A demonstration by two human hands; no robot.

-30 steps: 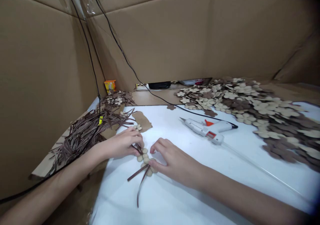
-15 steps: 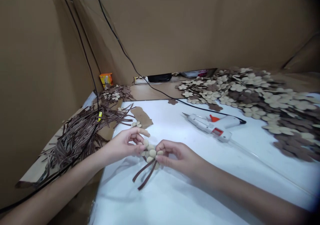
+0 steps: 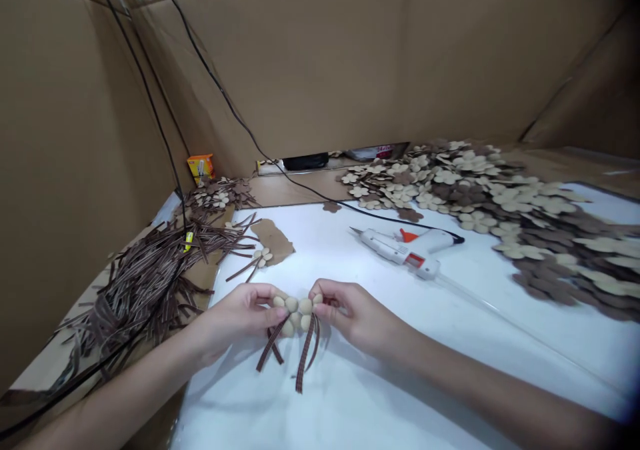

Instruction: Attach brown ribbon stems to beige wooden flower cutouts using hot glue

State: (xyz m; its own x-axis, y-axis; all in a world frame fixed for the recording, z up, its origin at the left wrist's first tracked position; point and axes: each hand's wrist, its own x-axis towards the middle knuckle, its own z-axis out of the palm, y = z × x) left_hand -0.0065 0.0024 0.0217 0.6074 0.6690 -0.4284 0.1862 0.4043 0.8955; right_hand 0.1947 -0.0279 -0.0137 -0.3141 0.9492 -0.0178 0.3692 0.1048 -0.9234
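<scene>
Two beige padded flowers with brown ribbon tails are held side by side above the white board [image 3: 370,397]. My left hand [image 3: 257,313] pinches the left beige flower [image 3: 292,305], whose two short tails hang beneath it. The right beige flower [image 3: 305,305] is pinched in my right hand [image 3: 337,307], and its striped tails hang down below. The petals of the two flowers meet or overlap between my hands. Behind my left hand, another small beige flower [image 3: 263,257] with brown tails lies on a torn brown cardboard piece [image 3: 280,240].
A white glue gun [image 3: 395,249] lies right of centre with its black cable running back left. Beige and brown flower cutouts [image 3: 480,187] are heaped at the right. Brown ribbon strips [image 3: 155,270] pile up at the left, near an orange-yellow box [image 3: 201,167]. Cardboard walls [image 3: 325,57] stand behind.
The two flowers are now level and side by side, with tails showing under both. My left index finger, raised before, has folded down. The view has shifted slightly to the right.
</scene>
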